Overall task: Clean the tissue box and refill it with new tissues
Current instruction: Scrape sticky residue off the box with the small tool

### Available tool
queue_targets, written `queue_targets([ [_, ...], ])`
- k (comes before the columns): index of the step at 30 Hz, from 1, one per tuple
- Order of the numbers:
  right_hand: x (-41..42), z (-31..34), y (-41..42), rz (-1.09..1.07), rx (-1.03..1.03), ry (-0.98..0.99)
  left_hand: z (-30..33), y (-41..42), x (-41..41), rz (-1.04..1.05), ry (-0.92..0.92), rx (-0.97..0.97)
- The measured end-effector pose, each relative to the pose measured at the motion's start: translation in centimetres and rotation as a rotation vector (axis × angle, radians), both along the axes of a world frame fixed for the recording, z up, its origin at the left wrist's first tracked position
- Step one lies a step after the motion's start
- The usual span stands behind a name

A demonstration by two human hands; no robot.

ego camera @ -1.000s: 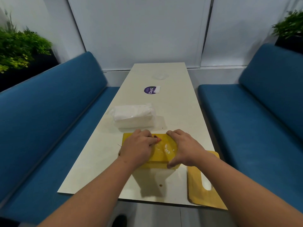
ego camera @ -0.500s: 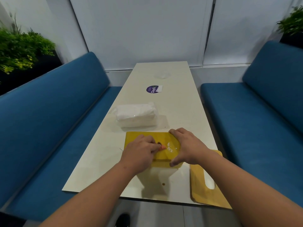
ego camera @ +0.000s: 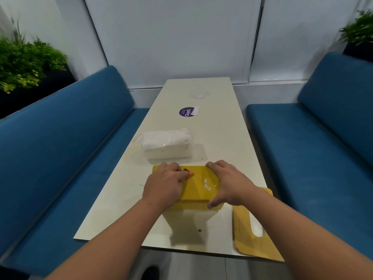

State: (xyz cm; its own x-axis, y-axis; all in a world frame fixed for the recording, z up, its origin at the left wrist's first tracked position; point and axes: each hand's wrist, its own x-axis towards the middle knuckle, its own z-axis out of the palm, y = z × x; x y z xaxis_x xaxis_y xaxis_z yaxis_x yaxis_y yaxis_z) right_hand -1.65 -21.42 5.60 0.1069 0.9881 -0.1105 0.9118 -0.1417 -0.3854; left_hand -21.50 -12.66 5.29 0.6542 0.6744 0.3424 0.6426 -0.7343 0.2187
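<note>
The yellow tissue box (ego camera: 199, 188) lies flat near the front of the white table (ego camera: 222, 138). My left hand (ego camera: 163, 184) rests on its left half, fingers curled and pinching a small orange-pink item (ego camera: 189, 174) against the top; I cannot tell what it is. My right hand (ego camera: 230, 182) grips the box's right end, fingers over the far edge and thumb on the near side. A whitish smear (ego camera: 207, 183) and a dark spot (ego camera: 185, 169) mark the top. Just behind the box lies a pack of white tissues (ego camera: 166, 143) in clear plastic.
A flat yellow panel with a slot (ego camera: 248, 239) lies at the table's front right corner, overhanging the edge. A small brown spot (ego camera: 199, 230) is on the table in front of the box. A purple sticker (ego camera: 186, 112) sits farther back. Blue benches (ego camera: 60, 148) flank both sides.
My left hand slid a little right, then back left, across the box top with the orange-pink item. My right hand kept its hold on the box's right end.
</note>
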Motion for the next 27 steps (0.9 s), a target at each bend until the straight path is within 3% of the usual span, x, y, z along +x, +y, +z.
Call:
queue_targets([
  [5,0.2,-0.1,0.0,0.019,0.009,-0.01,-1.1,-1.9,-2.9,-0.197,0.001,0.064],
  [10,0.2,-0.1,0.0,0.003,0.022,0.017,-1.6,-0.7,-4.9,0.156,-0.142,0.039],
  [12,0.1,-0.1,0.0,0.005,0.018,0.01,-1.9,-1.6,-3.7,0.205,-0.174,0.028],
  [17,0.0,0.0,0.0,0.007,0.014,0.002,-2.5,-4.2,-1.4,0.005,-0.149,0.089],
  [24,0.0,0.0,-0.3,0.0,0.02,0.016,-1.4,0.7,-4.6,0.428,-0.207,-0.041],
  [27,0.0,0.0,-0.2,-0.002,0.021,0.019,-1.1,0.3,-3.2,0.459,-0.228,-0.039],
])
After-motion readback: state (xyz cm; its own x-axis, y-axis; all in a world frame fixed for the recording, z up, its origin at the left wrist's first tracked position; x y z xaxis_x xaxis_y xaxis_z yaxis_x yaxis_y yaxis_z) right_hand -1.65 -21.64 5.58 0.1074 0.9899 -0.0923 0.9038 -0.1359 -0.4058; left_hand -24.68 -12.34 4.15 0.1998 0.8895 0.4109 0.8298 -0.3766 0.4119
